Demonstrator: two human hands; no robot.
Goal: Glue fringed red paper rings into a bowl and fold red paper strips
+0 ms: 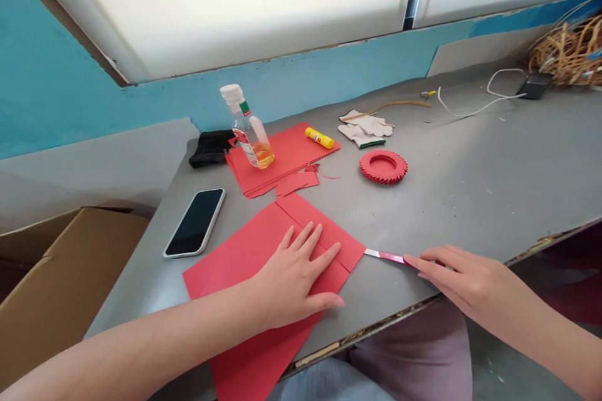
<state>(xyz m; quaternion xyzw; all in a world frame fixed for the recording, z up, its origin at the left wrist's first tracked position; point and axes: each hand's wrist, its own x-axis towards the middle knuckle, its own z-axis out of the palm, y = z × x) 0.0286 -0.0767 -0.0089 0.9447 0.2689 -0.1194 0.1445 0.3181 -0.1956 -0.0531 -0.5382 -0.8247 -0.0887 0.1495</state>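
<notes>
A red sheet of paper (235, 263) lies on the grey table and hangs over its front edge. Across its upper right part runs a cut or crease line, beside a narrow strip (338, 235). My left hand (301, 276) presses flat on the sheet with fingers spread. At the right, my right hand (456, 272) grips a pink utility knife (392, 257) by its handle. Its silver blade touches or nearly touches the sheet's right corner; I cannot tell if it is under the paper.
Behind the sheet are red scraps (297, 183), a stack of red paper (286, 150), a bottle (254, 138) and a glue stick (320, 138). A phone (195, 223) lies left. A red pleated ring (383, 166), gloves (364, 128) and a white cable (463, 114) are farther right.
</notes>
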